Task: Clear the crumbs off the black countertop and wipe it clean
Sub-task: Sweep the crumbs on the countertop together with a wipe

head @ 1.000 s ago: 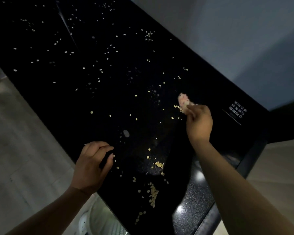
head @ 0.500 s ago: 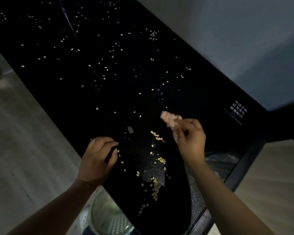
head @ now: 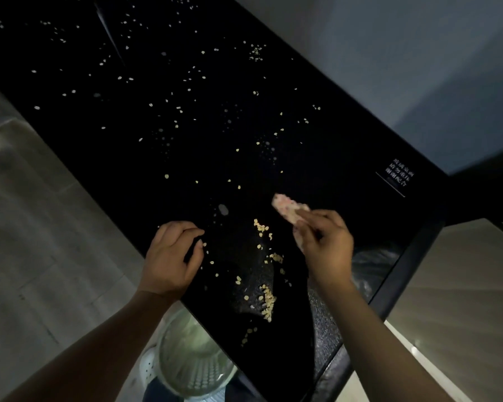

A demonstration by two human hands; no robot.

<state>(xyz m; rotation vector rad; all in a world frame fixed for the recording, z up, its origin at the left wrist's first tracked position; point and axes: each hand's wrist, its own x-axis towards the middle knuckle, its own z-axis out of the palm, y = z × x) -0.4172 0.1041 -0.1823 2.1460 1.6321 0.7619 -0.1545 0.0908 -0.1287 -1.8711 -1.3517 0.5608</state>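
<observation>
I find my right hand (head: 325,245) pinching the cloth (head: 289,210) just right of the crumbs (head: 267,300), which trail toward the countertop (head: 331,175) edge between both hands; my left hand (head: 172,256) is curled, contents indiscernible.

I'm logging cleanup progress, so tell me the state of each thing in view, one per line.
countertop: strewn with crumbs, not yet clean.
crumbs: scattered widely, thickest near the front edge.
right hand: pinches the cloth.
cloth: bunched, one end sticking out past the fingers.
left hand: fingers curled at the countertop's front edge; unclear whether it holds anything.
bin: open-topped, below the front edge.
</observation>
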